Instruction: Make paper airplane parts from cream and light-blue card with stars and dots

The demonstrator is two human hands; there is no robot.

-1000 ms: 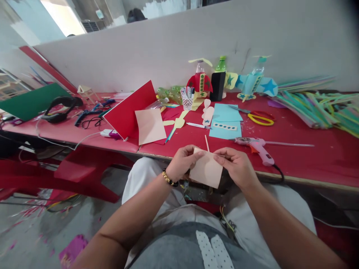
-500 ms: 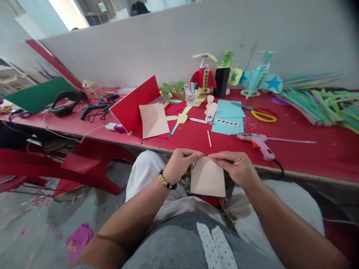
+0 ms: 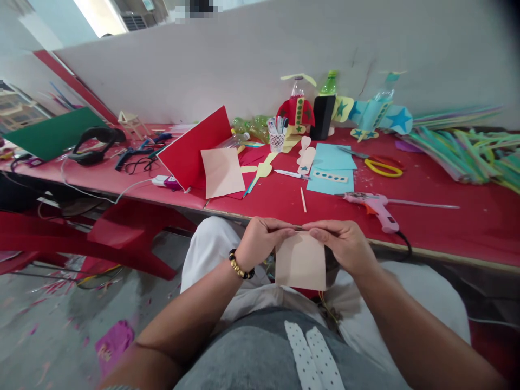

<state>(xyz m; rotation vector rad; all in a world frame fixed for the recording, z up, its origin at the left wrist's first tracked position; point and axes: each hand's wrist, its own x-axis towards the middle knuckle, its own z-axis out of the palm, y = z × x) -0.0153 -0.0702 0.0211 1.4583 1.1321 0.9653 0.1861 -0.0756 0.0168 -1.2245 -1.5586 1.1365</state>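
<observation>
A sheet of pale peach paper (image 3: 300,262) hangs over my lap, just off the table's front edge. My left hand (image 3: 266,241) pinches its upper left edge between thumb and fingers. At the upper right edge, my right hand (image 3: 339,244) grips it the same way, thumb on the near face. The fingertips of both hands almost meet along the top edge, which looks bent over. Nearest on the table lies a thin wooden stick (image 3: 303,200). Beyond it are a white marker (image 3: 291,174) and light blue paper (image 3: 331,157) with a dotted strip (image 3: 331,177) on it.
A pink glue gun (image 3: 374,206) with a glue stick lies at the right, yellow-handled scissors (image 3: 383,168) behind it. A red board (image 3: 199,149), another peach sheet (image 3: 223,173) and a marker cup (image 3: 277,141) stand left. Decorated bottles (image 3: 298,105) line the wall.
My fingers have moved along the top edge of the peach paper, pressing it, and the thumbs sit slightly lower on it. The sheet hangs marginally lower. The table things stay put.
</observation>
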